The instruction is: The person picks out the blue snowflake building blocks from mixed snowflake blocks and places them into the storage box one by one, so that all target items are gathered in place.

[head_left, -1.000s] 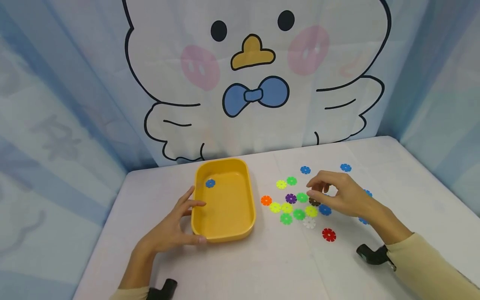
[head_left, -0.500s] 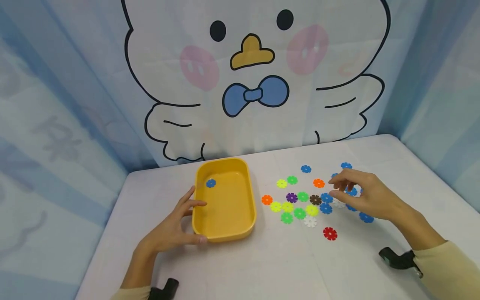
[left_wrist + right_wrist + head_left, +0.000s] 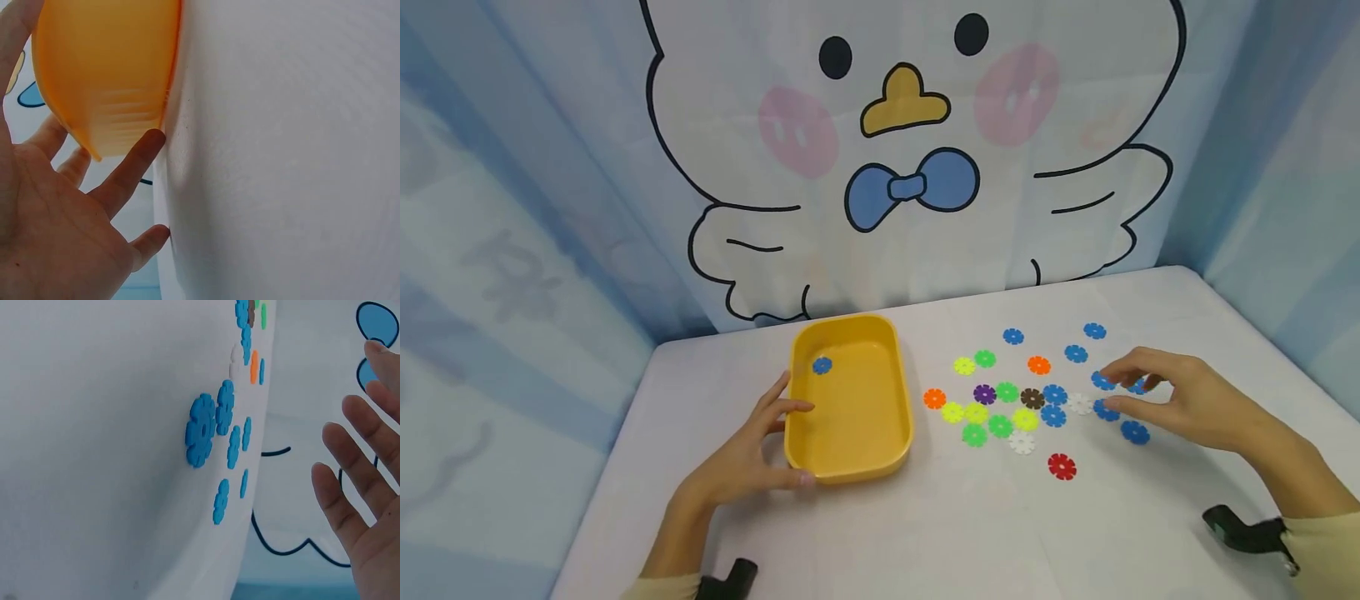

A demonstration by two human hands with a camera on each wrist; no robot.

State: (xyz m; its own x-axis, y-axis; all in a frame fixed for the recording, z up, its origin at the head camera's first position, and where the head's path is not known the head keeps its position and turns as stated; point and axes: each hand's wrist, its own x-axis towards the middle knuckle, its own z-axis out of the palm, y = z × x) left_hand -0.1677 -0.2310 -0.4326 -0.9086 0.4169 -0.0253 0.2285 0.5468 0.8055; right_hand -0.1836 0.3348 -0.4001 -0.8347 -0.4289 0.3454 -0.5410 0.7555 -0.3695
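My left hand [image 3: 748, 458] holds the yellow tray [image 3: 790, 417] at its left side, two fingers over the rim and the thumb at the near corner. In the left wrist view another finger touches the tray's outer wall [image 3: 106, 75]. A blue snowflake disc [image 3: 822, 366] lies inside. My right hand [image 3: 1187, 400] is over the blue discs at the right, thumb and fingers apart with nothing between them. Beneath it lie a blue disc [image 3: 1106, 409] and another blue disc [image 3: 1102, 380]. The right wrist view shows its spread fingers [image 3: 350, 456] above the table.
Several loose discs lie right of the tray, among them a purple disc [image 3: 984, 394], a brown disc [image 3: 1032, 398], a white disc [image 3: 1022, 442] and a red disc [image 3: 1062, 467]. A printed curtain [image 3: 925, 250] hangs behind the white table [image 3: 940, 533].
My right hand has moved right, from over the brown disc to over the blue discs, uncovering an orange disc and several blue ones. My left hand and the tray have stayed in place.
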